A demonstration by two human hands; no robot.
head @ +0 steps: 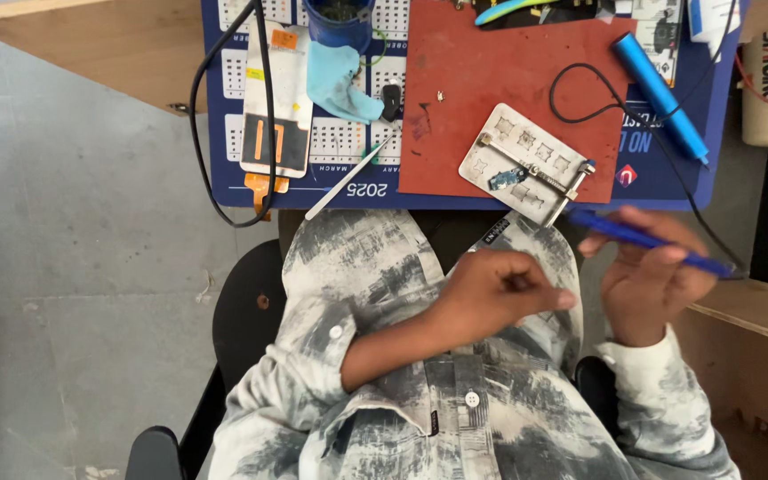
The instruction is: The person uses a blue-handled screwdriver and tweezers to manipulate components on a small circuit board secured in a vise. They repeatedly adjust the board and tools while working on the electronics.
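Note:
My right hand (646,284) holds a slim blue corded tool (642,238) just below the table's front edge, its cable trailing up over the mat. My left hand (495,289) rests in a loose fist over my lap, fingers curled, and whether anything small is inside it is unclear. Above both hands a silver metal board holder (526,162) lies on a red mat (508,89), clamping a small blue circuit piece (507,179).
Steel tweezers (348,178) and a phone screen panel (276,98) lie on the blue calendar mat (348,191). A light blue cloth (340,82), a blue cup (340,22) and a second blue cylindrical tool (660,93) sit farther back. A wooden box (748,347) stands at my right.

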